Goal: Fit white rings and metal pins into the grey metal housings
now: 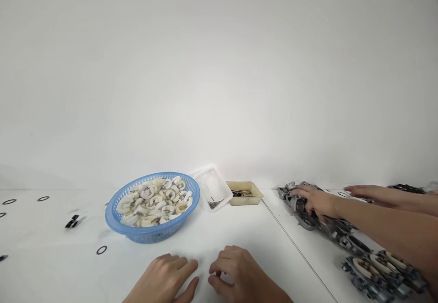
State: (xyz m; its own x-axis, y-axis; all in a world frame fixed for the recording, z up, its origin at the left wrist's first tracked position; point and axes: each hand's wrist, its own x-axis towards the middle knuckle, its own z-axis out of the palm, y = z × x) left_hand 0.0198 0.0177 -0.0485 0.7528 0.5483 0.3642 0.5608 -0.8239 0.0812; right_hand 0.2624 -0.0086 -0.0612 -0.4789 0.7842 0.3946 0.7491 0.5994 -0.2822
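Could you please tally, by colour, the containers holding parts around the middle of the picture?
Blue: 1, the round basket
White: 1, the small tray
Cream: 1, the shallow box
Total: 3

Blue latticed basket, eight o'clock; cream-and-white rings inside; yellowish tray, five o'clock; silver-grey metal parts, four o'clock.

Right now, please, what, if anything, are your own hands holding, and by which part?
Neither the left hand nor the right hand visibly holds anything.
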